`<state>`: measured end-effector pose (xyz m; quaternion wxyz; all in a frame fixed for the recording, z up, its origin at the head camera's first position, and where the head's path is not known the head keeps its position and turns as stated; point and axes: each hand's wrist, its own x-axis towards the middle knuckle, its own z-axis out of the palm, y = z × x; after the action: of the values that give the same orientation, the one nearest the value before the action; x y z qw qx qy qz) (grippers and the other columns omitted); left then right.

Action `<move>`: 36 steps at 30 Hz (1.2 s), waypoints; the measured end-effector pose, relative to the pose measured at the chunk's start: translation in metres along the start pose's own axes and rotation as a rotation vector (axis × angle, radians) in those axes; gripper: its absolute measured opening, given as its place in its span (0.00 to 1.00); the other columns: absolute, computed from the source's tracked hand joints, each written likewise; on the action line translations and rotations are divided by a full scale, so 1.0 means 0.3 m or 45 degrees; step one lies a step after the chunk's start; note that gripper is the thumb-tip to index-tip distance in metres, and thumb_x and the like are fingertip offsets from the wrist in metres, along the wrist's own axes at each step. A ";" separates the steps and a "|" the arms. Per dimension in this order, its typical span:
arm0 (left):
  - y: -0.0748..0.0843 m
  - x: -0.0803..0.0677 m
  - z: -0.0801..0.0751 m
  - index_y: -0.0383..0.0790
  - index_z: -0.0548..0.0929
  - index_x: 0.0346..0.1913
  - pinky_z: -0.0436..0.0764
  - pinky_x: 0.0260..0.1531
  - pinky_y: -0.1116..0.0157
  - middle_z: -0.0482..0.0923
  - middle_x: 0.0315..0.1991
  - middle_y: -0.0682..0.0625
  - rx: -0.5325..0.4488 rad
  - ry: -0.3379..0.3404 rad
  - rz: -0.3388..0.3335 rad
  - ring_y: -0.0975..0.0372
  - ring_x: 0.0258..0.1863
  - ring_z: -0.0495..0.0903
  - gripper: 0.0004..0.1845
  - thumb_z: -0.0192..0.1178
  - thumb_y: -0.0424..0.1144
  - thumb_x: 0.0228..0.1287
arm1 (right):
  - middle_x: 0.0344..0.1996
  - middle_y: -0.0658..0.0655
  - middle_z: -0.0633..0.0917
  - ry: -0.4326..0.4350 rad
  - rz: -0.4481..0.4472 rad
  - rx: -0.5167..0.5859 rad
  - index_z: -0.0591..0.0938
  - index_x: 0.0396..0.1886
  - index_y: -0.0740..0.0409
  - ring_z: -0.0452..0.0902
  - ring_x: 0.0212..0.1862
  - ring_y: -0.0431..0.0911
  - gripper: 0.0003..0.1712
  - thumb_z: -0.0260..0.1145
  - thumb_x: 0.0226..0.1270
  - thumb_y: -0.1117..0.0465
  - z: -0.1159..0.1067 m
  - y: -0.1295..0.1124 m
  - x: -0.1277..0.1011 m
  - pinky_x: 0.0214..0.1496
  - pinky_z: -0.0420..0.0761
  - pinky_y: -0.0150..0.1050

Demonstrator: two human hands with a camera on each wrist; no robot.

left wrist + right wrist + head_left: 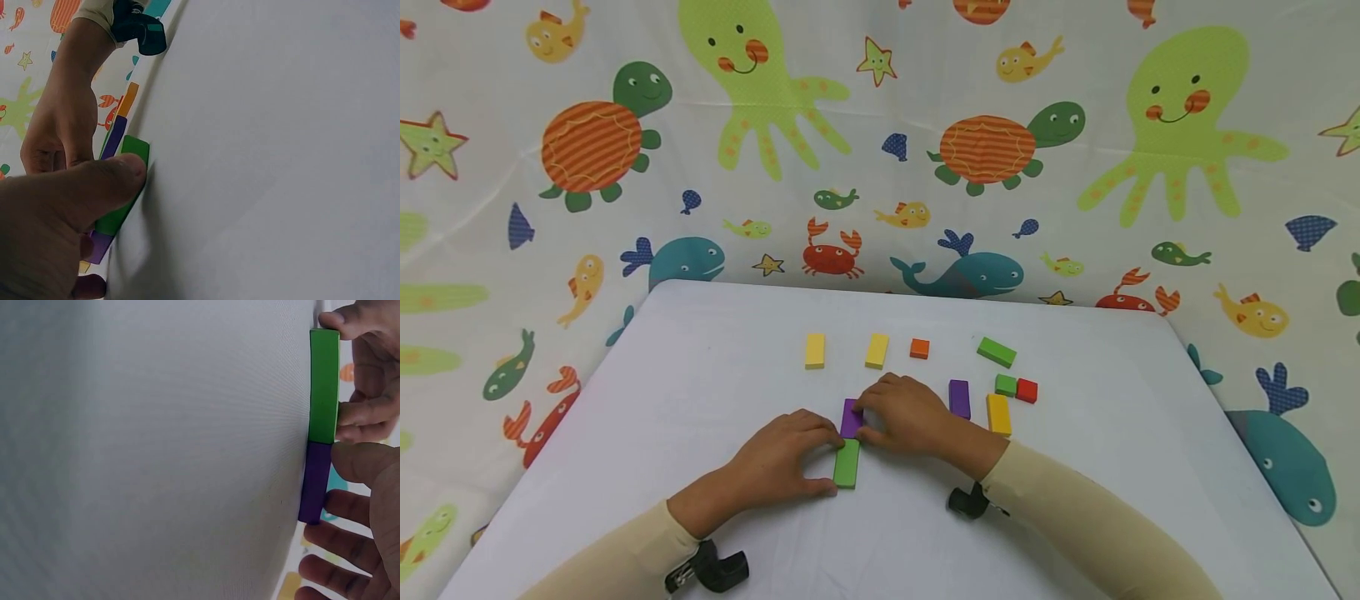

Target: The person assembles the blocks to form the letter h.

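Green and purple, two flat rectangular wooden blocks lie end to end near the middle of the white table point(700, 400), closer to its near edge. I see my left hand point(778, 467) pinching the green block point(846, 463) between thumb and fingers, while my right hand point(906, 414) grips the purple block point(852, 417). More coloured blocks sit toward the far edge.

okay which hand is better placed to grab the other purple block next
Probably the right hand: the loose purple block lies just beside it, while the left hand sits farther off, holding the green block.
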<state>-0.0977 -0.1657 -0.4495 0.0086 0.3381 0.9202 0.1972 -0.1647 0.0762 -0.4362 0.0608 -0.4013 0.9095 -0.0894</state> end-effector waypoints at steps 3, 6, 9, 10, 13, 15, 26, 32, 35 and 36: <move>0.002 0.000 0.000 0.50 0.87 0.52 0.78 0.60 0.53 0.79 0.57 0.56 -0.006 0.007 -0.007 0.58 0.60 0.77 0.27 0.80 0.55 0.50 | 0.57 0.44 0.85 0.006 -0.006 0.002 0.85 0.59 0.45 0.74 0.62 0.44 0.23 0.68 0.70 0.41 0.003 0.003 0.001 0.63 0.77 0.42; 0.005 0.000 0.000 0.50 0.87 0.53 0.77 0.61 0.52 0.76 0.65 0.54 -0.010 -0.001 -0.026 0.56 0.63 0.76 0.28 0.80 0.56 0.50 | 0.56 0.44 0.85 0.013 -0.013 0.009 0.85 0.59 0.45 0.74 0.61 0.43 0.22 0.68 0.71 0.42 0.004 0.006 0.001 0.63 0.77 0.42; 0.008 0.003 0.001 0.50 0.87 0.54 0.77 0.61 0.51 0.75 0.68 0.55 -0.014 -0.022 -0.039 0.56 0.64 0.75 0.28 0.80 0.56 0.50 | 0.56 0.44 0.85 0.010 -0.018 0.011 0.85 0.58 0.45 0.74 0.61 0.43 0.22 0.68 0.71 0.42 0.001 0.007 0.002 0.63 0.77 0.42; 0.009 0.003 0.001 0.50 0.87 0.54 0.77 0.61 0.52 0.76 0.68 0.55 -0.011 -0.029 -0.041 0.57 0.63 0.75 0.28 0.80 0.56 0.50 | 0.56 0.44 0.85 0.007 -0.021 0.008 0.85 0.58 0.45 0.75 0.61 0.43 0.22 0.68 0.71 0.42 -0.001 0.008 0.002 0.63 0.77 0.42; 0.009 0.008 0.004 0.50 0.87 0.54 0.77 0.61 0.53 0.77 0.66 0.57 -0.005 -0.046 -0.044 0.58 0.62 0.75 0.28 0.79 0.56 0.51 | 0.54 0.43 0.86 -0.012 -0.023 0.004 0.85 0.59 0.44 0.75 0.61 0.43 0.22 0.68 0.70 0.42 -0.012 0.009 0.005 0.61 0.78 0.42; 0.009 0.011 0.004 0.50 0.86 0.55 0.77 0.61 0.54 0.77 0.66 0.57 -0.001 -0.058 -0.054 0.59 0.62 0.74 0.29 0.79 0.57 0.51 | 0.53 0.42 0.86 -0.021 -0.017 0.007 0.86 0.59 0.43 0.75 0.60 0.43 0.22 0.69 0.70 0.42 -0.022 0.013 0.007 0.60 0.79 0.42; 0.016 0.026 0.009 0.51 0.86 0.56 0.77 0.62 0.55 0.77 0.67 0.59 0.005 -0.083 -0.081 0.60 0.63 0.74 0.30 0.78 0.59 0.52 | 0.59 0.46 0.84 0.025 0.097 -0.005 0.84 0.63 0.46 0.73 0.65 0.46 0.28 0.70 0.67 0.41 -0.085 0.088 0.040 0.63 0.78 0.46; 0.017 0.028 0.013 0.52 0.86 0.56 0.76 0.62 0.55 0.76 0.67 0.59 0.004 -0.086 -0.085 0.61 0.62 0.73 0.29 0.78 0.59 0.52 | 0.60 0.48 0.83 0.062 0.178 0.001 0.83 0.63 0.47 0.72 0.66 0.47 0.29 0.71 0.66 0.41 -0.098 0.147 0.071 0.67 0.75 0.46; 0.021 0.029 0.012 0.52 0.86 0.56 0.76 0.62 0.55 0.76 0.67 0.59 0.011 -0.090 -0.091 0.61 0.63 0.73 0.30 0.77 0.60 0.52 | 0.62 0.49 0.81 0.074 0.228 -0.011 0.82 0.64 0.47 0.70 0.67 0.48 0.31 0.71 0.66 0.40 -0.100 0.174 0.090 0.69 0.73 0.47; 0.022 0.030 0.012 0.52 0.86 0.56 0.76 0.62 0.55 0.76 0.67 0.59 0.013 -0.091 -0.092 0.61 0.63 0.73 0.30 0.77 0.60 0.52 | 0.63 0.50 0.81 0.079 0.243 -0.012 0.81 0.65 0.48 0.70 0.67 0.48 0.32 0.71 0.66 0.40 -0.101 0.181 0.096 0.69 0.72 0.47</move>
<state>-0.1000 -0.1543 -0.4494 0.0468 0.3113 0.9320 0.1798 -0.2287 0.0944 -0.4192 0.0390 -0.3102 0.9455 -0.0911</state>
